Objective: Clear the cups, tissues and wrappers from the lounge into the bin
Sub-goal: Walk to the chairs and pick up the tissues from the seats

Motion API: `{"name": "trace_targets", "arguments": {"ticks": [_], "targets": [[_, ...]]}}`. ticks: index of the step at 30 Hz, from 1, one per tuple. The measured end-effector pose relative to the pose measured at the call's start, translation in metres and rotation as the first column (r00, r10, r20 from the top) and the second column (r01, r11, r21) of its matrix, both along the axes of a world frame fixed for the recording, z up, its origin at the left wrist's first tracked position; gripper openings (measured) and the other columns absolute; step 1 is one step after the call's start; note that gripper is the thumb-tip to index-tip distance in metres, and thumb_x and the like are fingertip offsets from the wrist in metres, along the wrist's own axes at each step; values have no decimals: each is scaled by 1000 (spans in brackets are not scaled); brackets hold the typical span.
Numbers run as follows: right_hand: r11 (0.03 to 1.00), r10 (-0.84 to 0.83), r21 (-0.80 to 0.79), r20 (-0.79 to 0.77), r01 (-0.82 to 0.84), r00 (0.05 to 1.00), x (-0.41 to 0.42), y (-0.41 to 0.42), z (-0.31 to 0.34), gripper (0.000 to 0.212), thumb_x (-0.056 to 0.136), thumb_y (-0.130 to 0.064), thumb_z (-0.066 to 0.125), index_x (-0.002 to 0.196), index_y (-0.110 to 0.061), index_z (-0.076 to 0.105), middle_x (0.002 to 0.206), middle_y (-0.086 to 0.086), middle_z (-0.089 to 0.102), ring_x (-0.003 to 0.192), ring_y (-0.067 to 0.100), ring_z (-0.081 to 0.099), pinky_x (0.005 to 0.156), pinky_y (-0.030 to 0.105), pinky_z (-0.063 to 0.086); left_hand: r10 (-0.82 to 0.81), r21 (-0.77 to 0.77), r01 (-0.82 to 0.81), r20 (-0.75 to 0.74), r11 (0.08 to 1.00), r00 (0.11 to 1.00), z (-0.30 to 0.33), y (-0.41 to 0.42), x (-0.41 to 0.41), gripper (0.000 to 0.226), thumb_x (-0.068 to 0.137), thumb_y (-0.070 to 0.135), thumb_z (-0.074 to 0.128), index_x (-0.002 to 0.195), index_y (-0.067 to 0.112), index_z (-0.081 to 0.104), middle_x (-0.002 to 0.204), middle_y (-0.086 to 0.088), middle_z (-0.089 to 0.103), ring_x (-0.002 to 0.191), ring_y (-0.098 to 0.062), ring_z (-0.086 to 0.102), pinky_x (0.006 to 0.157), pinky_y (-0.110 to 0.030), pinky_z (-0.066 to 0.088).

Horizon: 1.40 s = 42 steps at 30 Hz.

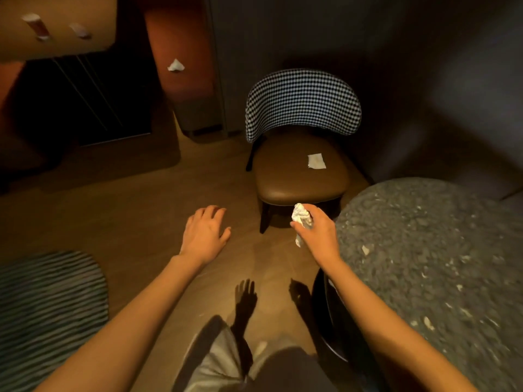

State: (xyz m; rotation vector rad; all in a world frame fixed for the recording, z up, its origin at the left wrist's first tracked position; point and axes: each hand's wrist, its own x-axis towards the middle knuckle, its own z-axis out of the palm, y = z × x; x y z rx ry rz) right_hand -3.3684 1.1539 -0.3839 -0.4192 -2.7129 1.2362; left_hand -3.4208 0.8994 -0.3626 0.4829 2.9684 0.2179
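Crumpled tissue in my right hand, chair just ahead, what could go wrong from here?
1. The crumpled tissue hangs partly out of the right hand, so it could slip loose while you walk.
2. The flat tissue on the chair seat may need the free left hand.
3. No bin is in view; the cup and far tissue could be missed.

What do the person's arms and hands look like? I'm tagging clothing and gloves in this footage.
Both forearms are bare all the way to the bottom edge of the picture: no sleeves show. The left hand and right hand wear no gloves. No watch, bracelet or ring is visible on either wrist or hand, though the dim light could hide something small.
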Motion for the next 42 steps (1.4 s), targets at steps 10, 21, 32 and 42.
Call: {"name": "trace_targets", "arguments": {"ticks": [10, 21, 32, 42], "targets": [[969, -244, 9, 161, 246, 956, -160, 25, -38, 47, 84, -22, 70, 128, -19, 54, 121, 2, 60, 111, 18, 56, 97, 41, 47, -236, 14, 236, 102, 972, 966, -50, 54, -218, 53, 94, 40, 48, 141, 17, 38, 141, -7, 42, 128, -28, 39, 104, -39, 34], [815, -549, -88, 197, 572, 812, -270, 100, -77, 48, 87, -31, 65, 132, -24, 48, 118, 3, 64, 102, 18, 63, 89, 39, 53, -575, 15, 584, 196, 811, 794, -91, 195, -384, 50, 95, 37, 46, 139, 15, 40, 142, -7, 41, 128, -27, 38, 102, -37, 32], [682, -693, -64, 264, 729, 671, -363, 209, -175, 45, 87, -22, 67, 129, -14, 53, 121, 6, 62, 109, 20, 61, 87, 27, 48, -716, 9, 738, 252, 675, 651, -189, 377, -494, 57, 92, 44, 50, 141, 20, 33, 147, -5, 34, 136, -26, 32, 108, -41, 35], [482, -790, -156, 350, 862, 504, -394, 227, -290, 46, 84, -23, 70, 128, -17, 55, 121, 2, 60, 105, 10, 58, 85, 10, 44, -812, 13, 866, 354, 500, 464, -349, 453, -534, 88, 80, 42, 70, 148, 18, 19, 155, -10, 17, 141, -30, 21, 110, -42, 33]]}}
